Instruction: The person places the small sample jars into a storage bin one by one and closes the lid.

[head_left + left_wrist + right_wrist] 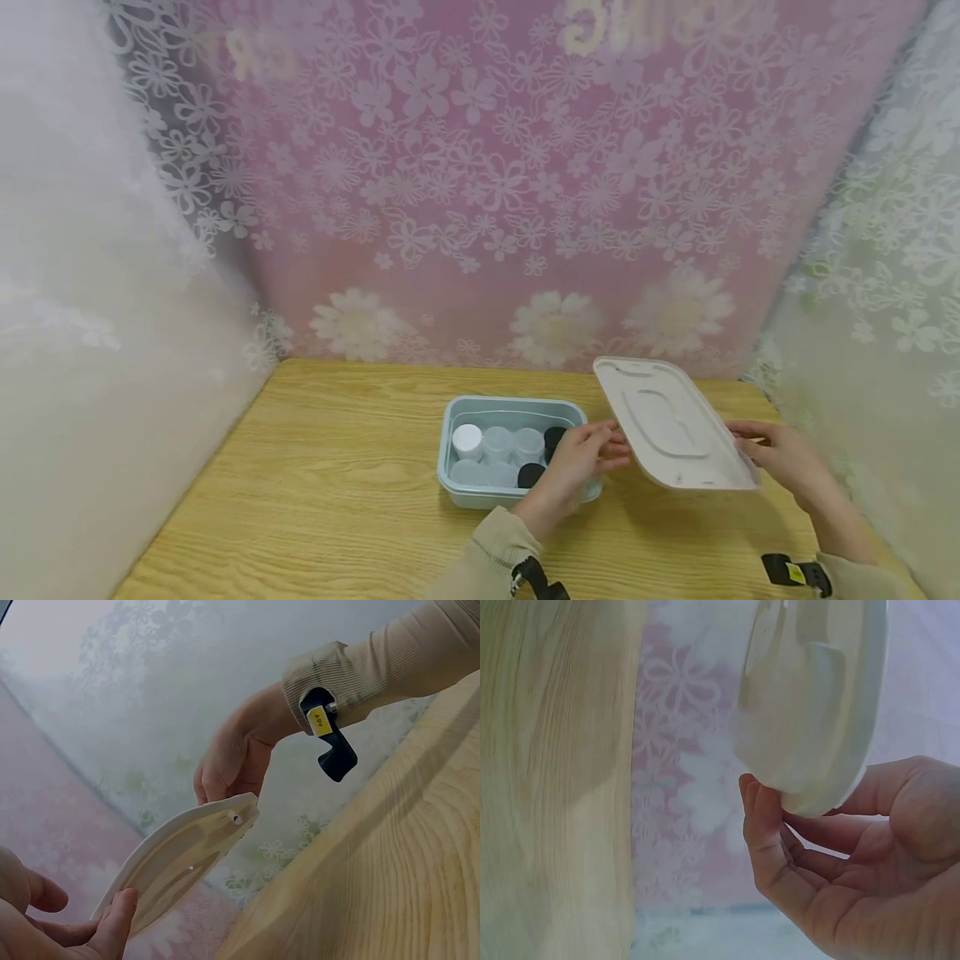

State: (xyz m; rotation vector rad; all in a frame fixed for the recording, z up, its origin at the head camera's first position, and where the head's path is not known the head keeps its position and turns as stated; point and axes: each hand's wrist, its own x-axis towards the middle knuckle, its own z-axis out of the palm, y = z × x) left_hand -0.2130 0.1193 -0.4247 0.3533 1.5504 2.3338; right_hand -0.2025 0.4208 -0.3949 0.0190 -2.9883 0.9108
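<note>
A white plastic lid (675,421) with rounded corners is raised, tilted, above the table to the right of a light blue box. My left hand (573,467) pinches its left edge, partly overlapping the box in the head view; in the left wrist view, digits (118,911) lie over that edge. At the opposite edge, my right hand (787,458) grips the lid between thumb and fingers, also seen close in the right wrist view. The blue box (447,475) stands uncovered and holds several small round jars: one white-topped (467,440), some translucent (497,442), some black-topped (531,476).
The wooden table (337,475) extends left of the box and in front of it. Flower-patterned sheets enclose it: a pink one (480,208) behind, pale ones at the left (112,333) and right (885,333). Black straps (798,575) sit on both cuffs.
</note>
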